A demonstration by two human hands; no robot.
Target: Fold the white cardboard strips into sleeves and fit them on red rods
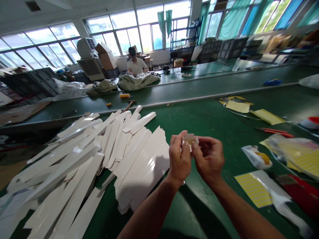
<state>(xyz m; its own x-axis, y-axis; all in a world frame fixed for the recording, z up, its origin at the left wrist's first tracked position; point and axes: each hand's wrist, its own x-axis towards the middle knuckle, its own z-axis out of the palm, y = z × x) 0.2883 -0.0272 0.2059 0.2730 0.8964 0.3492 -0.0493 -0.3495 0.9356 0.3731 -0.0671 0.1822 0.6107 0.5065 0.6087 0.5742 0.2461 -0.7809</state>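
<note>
Both my hands are raised over the green table [211,119], pinching one small white folded card piece [190,138] between them. My left hand [179,159] grips its left side with thumb and fingers closed. My right hand [208,158] holds its right side, fingers curled. To the left lies a large spread of flat white carton blanks [104,152], fanned out in overlapping stacks.
Yellow sticker sheets [254,189] and plastic bags lie at the right, with red-handled scissors [272,131] and yellow papers [266,116] beyond. A person [136,64] sits at the far table behind a heap of green fabric [137,81]. Windows line the back wall.
</note>
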